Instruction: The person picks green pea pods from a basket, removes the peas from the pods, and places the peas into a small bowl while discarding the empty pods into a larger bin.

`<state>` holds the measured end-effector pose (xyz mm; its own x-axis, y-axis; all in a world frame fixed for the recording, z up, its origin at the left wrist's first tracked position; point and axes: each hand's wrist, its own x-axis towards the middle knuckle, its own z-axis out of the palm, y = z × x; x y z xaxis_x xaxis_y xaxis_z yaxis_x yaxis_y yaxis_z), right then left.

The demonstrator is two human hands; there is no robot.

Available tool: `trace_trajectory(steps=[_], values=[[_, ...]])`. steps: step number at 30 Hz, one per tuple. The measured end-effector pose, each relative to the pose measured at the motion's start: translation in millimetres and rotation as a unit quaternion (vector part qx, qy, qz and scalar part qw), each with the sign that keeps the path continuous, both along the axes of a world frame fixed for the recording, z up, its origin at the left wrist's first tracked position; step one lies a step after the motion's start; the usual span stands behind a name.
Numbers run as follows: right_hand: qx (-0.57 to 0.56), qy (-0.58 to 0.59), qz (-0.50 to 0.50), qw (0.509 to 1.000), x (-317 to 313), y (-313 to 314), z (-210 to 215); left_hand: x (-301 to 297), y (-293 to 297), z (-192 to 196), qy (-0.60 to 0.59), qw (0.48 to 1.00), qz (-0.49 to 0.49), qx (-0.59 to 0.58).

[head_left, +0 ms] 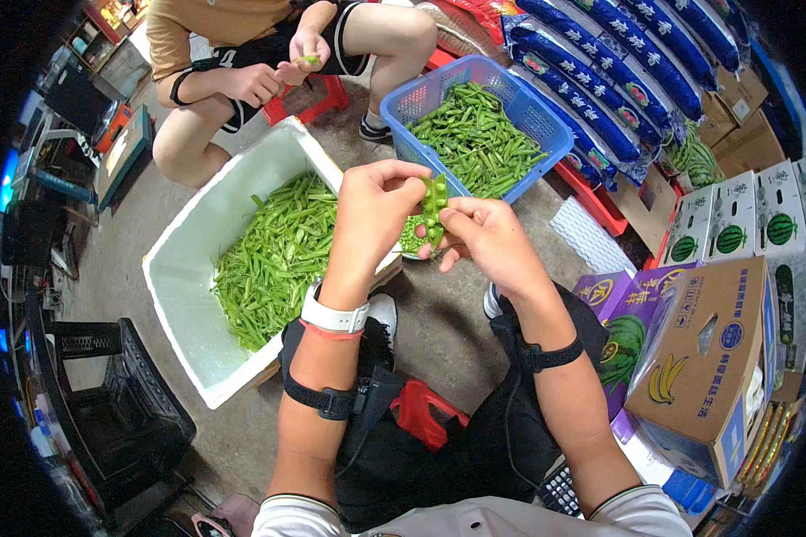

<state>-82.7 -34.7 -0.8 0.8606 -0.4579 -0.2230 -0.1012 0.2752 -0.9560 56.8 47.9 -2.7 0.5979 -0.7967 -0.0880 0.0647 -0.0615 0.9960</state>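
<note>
Both of my hands hold one green pea pod (434, 208) in front of me. My left hand (376, 204) pinches its upper end and my right hand (485, 234) grips its lower side; the pod is split open lengthwise. Just beneath the pod a small bowl of shelled peas (411, 240) peeks out between my hands. A white foam box (181, 268) full of green pods lies to my left. A blue plastic basket (546, 121) with more green pods stands beyond my hands.
Another person sits opposite on a red stool (318, 94), their hands (282, 73) holding a pod. Stacked blue sacks (618, 63) line the far right. Cardboard fruit boxes (707, 349) stand at my right. A black chair (121, 412) is at lower left.
</note>
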Motion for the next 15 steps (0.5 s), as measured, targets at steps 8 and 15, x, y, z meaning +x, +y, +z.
trace_trajectory(steps=[8,15], values=[[0.029,0.018,0.011,0.999,-0.3,0.6,-2.3,-0.3,-1.4,2.8,-0.073,0.996,0.008,0.058],[0.006,0.046,0.021,0.999,2.0,3.5,-13.5,0.6,-1.2,-5.5,-0.155,0.984,-0.001,0.089]])
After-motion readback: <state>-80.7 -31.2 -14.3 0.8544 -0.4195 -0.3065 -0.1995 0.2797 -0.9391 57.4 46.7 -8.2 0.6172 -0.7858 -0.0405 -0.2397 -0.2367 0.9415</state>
